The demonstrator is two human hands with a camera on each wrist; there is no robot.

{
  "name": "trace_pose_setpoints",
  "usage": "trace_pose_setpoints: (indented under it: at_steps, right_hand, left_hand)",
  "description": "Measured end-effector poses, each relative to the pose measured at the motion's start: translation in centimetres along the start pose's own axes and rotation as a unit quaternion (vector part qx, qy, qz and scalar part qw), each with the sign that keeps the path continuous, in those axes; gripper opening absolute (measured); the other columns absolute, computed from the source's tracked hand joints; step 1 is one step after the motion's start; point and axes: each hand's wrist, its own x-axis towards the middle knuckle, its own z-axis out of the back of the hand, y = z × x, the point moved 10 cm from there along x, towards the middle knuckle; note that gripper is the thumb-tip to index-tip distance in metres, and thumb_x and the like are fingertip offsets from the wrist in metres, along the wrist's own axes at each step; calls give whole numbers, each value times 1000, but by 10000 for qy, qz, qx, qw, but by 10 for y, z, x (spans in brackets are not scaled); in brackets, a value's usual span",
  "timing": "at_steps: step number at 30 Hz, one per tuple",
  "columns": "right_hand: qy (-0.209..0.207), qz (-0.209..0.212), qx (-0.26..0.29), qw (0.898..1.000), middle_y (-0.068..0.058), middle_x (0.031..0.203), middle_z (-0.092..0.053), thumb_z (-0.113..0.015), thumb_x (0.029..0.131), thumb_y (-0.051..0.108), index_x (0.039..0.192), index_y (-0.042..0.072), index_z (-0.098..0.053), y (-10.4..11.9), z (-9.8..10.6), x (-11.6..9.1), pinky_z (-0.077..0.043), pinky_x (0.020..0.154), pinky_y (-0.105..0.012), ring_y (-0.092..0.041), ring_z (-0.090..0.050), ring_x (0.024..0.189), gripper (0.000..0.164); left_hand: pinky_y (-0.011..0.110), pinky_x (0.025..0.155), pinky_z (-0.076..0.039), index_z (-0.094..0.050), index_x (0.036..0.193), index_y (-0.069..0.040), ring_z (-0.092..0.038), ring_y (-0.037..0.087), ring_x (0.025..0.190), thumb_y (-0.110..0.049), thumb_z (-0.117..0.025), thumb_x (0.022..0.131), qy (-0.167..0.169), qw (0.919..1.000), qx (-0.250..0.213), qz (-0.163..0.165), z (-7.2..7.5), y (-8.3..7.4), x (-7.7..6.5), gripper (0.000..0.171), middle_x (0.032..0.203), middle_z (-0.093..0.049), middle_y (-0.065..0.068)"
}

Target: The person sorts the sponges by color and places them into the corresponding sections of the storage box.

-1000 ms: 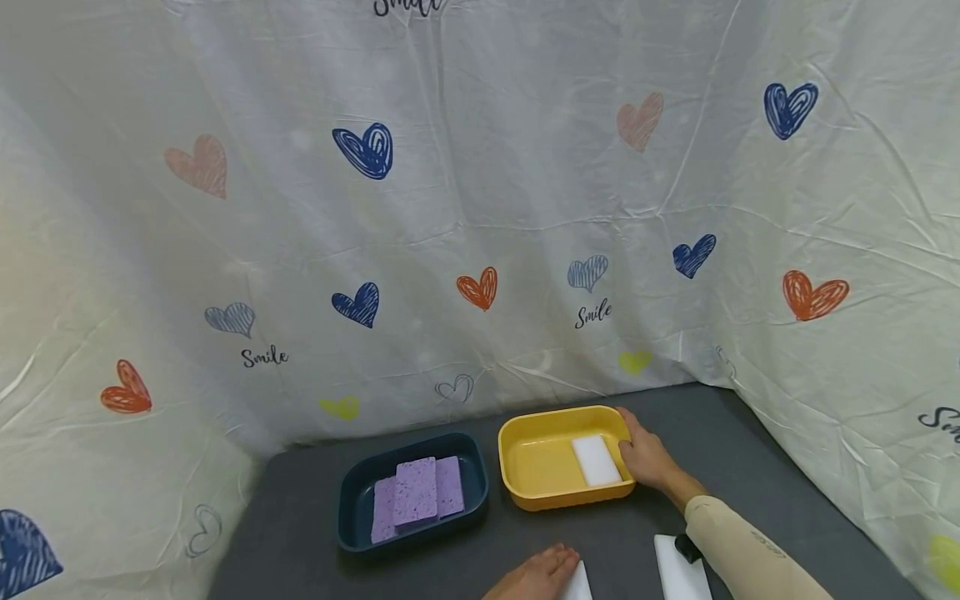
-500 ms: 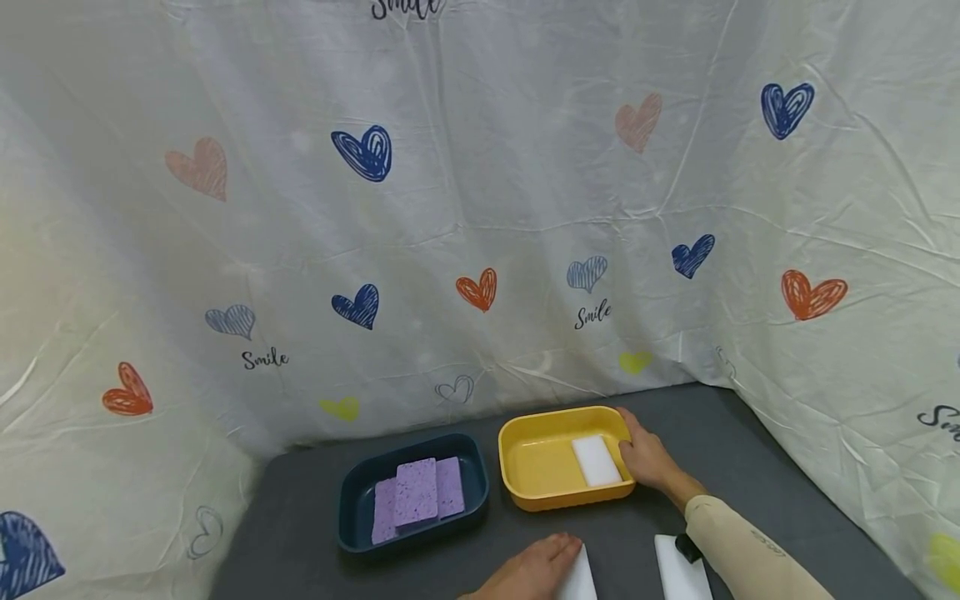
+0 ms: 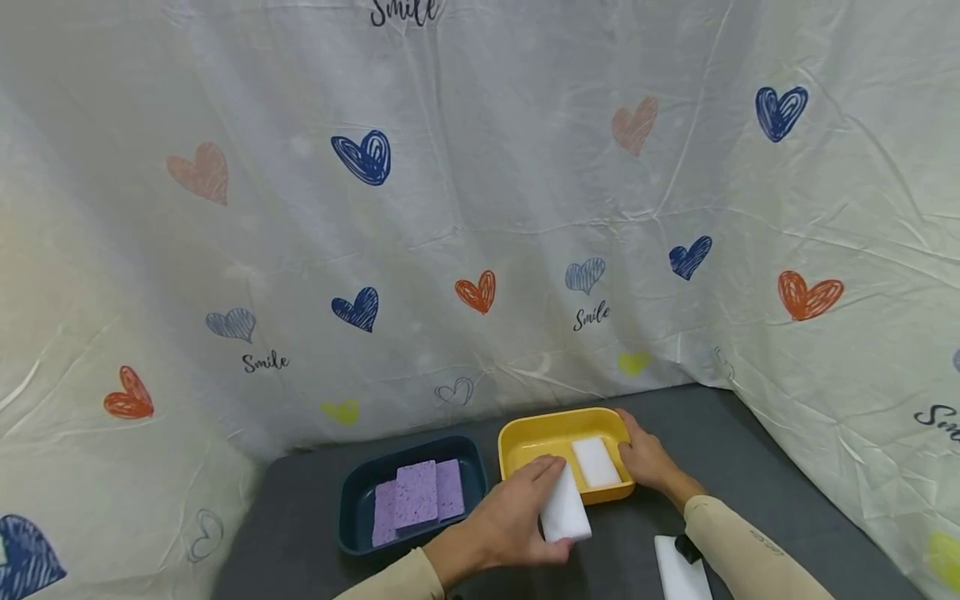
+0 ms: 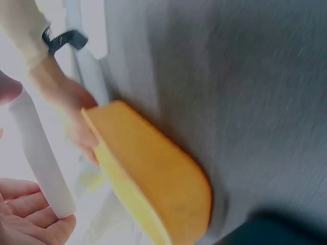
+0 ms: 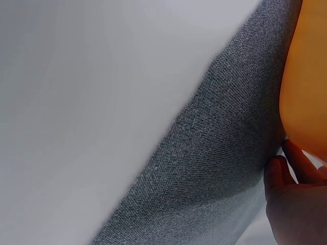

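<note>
My left hand (image 3: 510, 517) pinches a white sponge block (image 3: 564, 508) between thumb and fingers, raised off the table in front of the yellow tub (image 3: 534, 483). Seen from the left wrist, the block (image 4: 41, 153) spans from the thumb to the fingertips. At the tub's right end my right hand (image 3: 648, 457) holds the rim, and the right wrist view has its fingers against the orange-yellow wall (image 5: 309, 87). Inside the tub, on its right side, lies another white sponge block (image 3: 596, 462). A further white block (image 3: 681, 571) lies on the table, partly behind the right forearm.
A dark teal tub (image 3: 352, 521) with several purple speckled sponges (image 3: 416, 492) stands left of the yellow one. The dark grey table (image 3: 292, 517) meets a white curtain (image 3: 420, 350) printed with hearts at the back and sides.
The left hand has lifted the white block from the table near the front and carried it forward and up to the yellow tub. The right hand stays at the tub's rim.
</note>
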Motion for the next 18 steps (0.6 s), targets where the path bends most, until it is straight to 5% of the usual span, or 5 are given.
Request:
trace_pose_setpoints:
  at_steps: [7, 18]
  right_hand:
    - [21, 49, 44, 10000, -33, 163, -49, -42, 110, 7, 170, 1, -26, 0, 0, 0, -44, 120, -66, -46, -57, 142, 63]
    - [-47, 190, 26, 9998, -35, 156, -55, -43, 109, 7, 169, 1, -28, 3, 3, -2, -49, 114, -65, -44, -64, 133, 63]
  left_hand:
    - [42, 120, -51, -45, 165, -4, -59, 24, 141, -54, -83, 88, -246, 9985, 486, 28, 20, 15, 24, 99, 164, -54, 11]
    - [44, 121, -51, -42, 167, -8, -60, 26, 137, -56, -78, 91, 39, 9973, 601, 414, 10, 42, 58, 97, 165, -54, 10]
